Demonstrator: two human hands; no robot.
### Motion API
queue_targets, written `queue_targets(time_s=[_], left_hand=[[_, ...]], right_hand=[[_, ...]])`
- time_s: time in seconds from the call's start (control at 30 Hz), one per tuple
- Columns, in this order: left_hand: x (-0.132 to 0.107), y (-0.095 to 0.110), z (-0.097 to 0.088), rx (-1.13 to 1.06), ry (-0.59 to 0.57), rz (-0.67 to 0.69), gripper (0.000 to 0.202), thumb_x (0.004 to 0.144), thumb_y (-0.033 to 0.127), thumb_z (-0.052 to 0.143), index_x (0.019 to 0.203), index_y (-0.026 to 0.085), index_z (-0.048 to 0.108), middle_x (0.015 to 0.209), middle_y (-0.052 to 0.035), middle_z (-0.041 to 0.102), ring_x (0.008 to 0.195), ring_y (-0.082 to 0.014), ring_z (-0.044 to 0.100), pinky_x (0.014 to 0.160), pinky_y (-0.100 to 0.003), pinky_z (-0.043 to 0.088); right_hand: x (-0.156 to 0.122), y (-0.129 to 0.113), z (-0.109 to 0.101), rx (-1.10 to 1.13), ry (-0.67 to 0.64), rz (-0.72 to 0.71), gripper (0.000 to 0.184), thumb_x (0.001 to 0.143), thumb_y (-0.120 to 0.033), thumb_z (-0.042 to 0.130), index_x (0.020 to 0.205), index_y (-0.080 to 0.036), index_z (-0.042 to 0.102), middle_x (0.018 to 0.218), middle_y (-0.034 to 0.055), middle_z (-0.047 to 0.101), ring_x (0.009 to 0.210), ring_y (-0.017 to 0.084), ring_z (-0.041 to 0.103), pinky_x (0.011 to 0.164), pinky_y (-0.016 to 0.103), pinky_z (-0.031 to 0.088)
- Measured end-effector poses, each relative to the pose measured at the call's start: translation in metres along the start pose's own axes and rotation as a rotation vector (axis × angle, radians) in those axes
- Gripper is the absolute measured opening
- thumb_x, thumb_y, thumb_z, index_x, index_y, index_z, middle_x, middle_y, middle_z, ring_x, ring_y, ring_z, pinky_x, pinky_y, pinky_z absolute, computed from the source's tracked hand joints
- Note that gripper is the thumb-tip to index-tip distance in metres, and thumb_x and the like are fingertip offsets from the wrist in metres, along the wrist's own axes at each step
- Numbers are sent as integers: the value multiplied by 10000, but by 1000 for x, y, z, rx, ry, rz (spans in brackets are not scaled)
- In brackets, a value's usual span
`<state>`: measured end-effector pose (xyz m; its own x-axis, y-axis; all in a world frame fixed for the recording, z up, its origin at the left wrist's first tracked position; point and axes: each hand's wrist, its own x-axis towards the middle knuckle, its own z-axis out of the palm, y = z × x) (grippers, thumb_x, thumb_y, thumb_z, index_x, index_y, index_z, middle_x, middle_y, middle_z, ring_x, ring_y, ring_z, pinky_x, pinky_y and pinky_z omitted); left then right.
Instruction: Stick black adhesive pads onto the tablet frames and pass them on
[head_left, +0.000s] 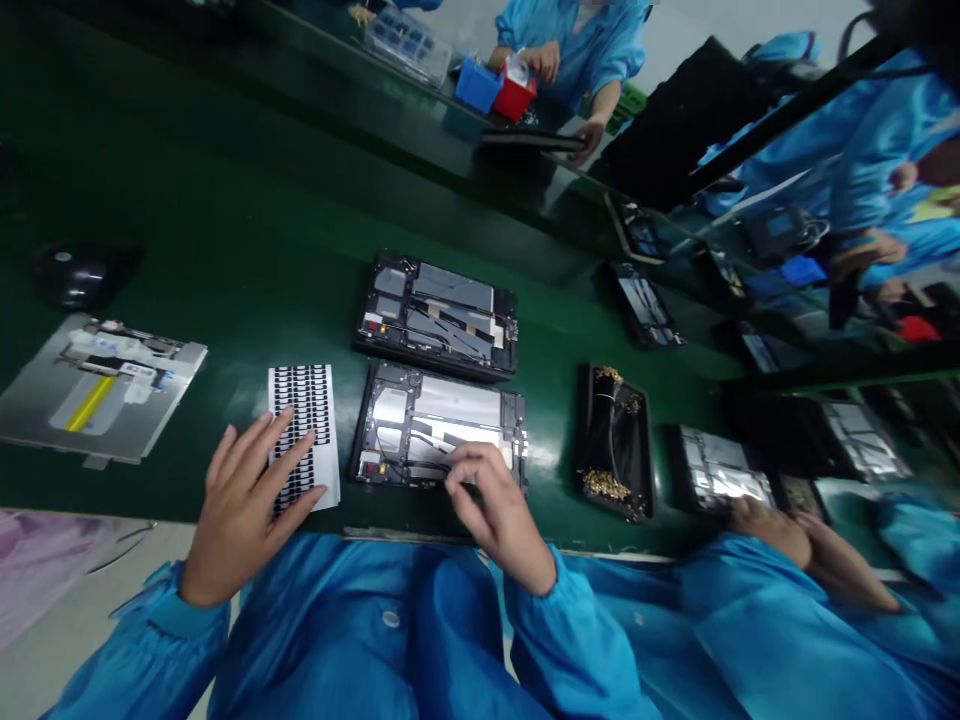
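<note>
My left hand lies spread, its fingertips resting on a white sheet of small black stickers. My right hand is over the lower right part of an opened tablet, its thumb and fingers curled together in a pinch. What the pinch holds, if anything, is too small to make out. The tablet shows silver battery faces, dark cables and a small red and yellow part at its lower left. Directly behind it is a second stack with an opened tablet on top.
Left on the green table are a metal panel with a yellow strip and a black mouse. To the right, a black tray holds bundled black cables with gold ends. Co-workers' hands work further right and across the bench.
</note>
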<state>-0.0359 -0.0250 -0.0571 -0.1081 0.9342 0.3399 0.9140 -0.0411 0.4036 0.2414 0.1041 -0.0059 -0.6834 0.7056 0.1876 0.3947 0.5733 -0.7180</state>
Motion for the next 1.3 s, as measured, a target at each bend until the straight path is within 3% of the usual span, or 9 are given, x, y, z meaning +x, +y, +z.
queue_targets(time_s=[0.07, 0.13, 0.3, 0.43, 0.83, 1.07, 1.3], left_hand=[[3, 19, 3, -51, 61, 42, 391, 948, 293, 624, 1335, 266, 574, 1409, -86, 610, 1404, -305, 475, 1224, -578, 277], [10, 40, 11, -113, 49, 121, 295, 933, 224, 644, 1227, 249, 627, 1263, -53, 696, 1337, -267, 540, 1218, -537, 305], [31, 75, 41, -236, -13, 224, 172, 952, 181, 600, 1112, 206, 658, 1133, -38, 721, 1246, -217, 594, 1158, -450, 403], [38, 75, 53, -289, -67, 210, 109, 965, 202, 579, 1039, 205, 658, 1099, -44, 699, 1194, -204, 606, 1100, -416, 457], [36, 73, 53, -257, -53, 238, 148, 968, 206, 571, 1038, 236, 698, 1101, -51, 686, 1192, -224, 600, 1072, -431, 479], [37, 77, 53, -199, -14, 260, 140, 939, 181, 609, 1017, 237, 712, 1085, -52, 694, 1194, -238, 605, 1079, -447, 482], [43, 80, 57, -219, -14, 247, 55, 935, 200, 630, 924, 209, 683, 1041, -58, 671, 1162, -244, 599, 1014, -433, 507]], right_hand=[[-19, 2, 8, -118, -8, -3, 116, 982, -122, 520, 1033, -219, 559, 1124, 103, 594, 1084, 212, 606, 905, 360, 523], [-28, 2, 19, -212, 17, -14, 127, 987, -114, 514, 1051, -211, 565, 1123, 113, 609, 1082, 215, 610, 905, 367, 532], [-24, 1, 35, -388, 45, -44, 106, 997, -127, 515, 1017, -201, 587, 1044, 100, 655, 980, 225, 616, 834, 378, 505], [-19, 1, 38, -477, 22, -44, 93, 994, -142, 530, 968, -197, 600, 1014, 90, 677, 893, 229, 588, 776, 375, 451], [-15, 2, 41, -490, 44, -20, 98, 975, -132, 548, 949, -187, 625, 1011, 92, 692, 888, 228, 587, 774, 375, 459], [-29, 10, 32, -178, 131, -21, 132, 962, -119, 585, 1045, -210, 631, 1051, 88, 684, 1007, 201, 639, 865, 364, 552], [-30, 12, 35, -213, 159, -3, 117, 970, -141, 586, 1052, -212, 630, 1032, 91, 682, 974, 215, 648, 838, 391, 559]])
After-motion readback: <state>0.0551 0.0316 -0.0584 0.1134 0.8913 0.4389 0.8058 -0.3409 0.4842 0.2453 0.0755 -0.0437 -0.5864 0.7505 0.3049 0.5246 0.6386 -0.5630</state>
